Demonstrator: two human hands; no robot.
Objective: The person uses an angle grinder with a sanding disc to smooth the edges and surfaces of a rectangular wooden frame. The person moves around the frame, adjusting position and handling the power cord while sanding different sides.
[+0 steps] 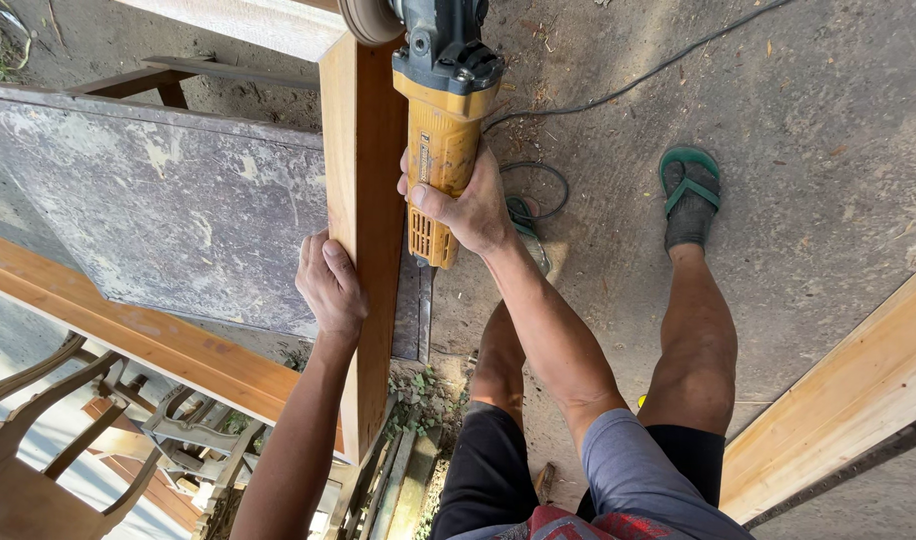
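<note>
far left: carved wooden chair frames point(38, 430) stacked low, a long tan wooden beam point(148, 335) running diagonally above them.
panel: scuffed grey flat board point(158, 200) lying behind the beam, left of my work.
left hand: my left hand point(330, 285) wraps the left edge of the upright orange-brown wooden plank point(363, 170); fingers curled tight around the edge, thumb on the face.
plank: stands near vertical in view, between the grey board and the grinder.
right hand: my right hand point(463, 200) closed around the body of the yellow and dark grey angle grinder point(440, 110); fingers fully wrapped.
grinder: round sanding disc point(370, 18) at top, touching the plank's upper end, just right of its edge.
cable: black power cord point(628, 85) trails across the concrete floor point(828, 140).
right: my foot in a green flip-flop point(690, 195), pale wooden board point(848, 390) at the lower right corner.
</note>
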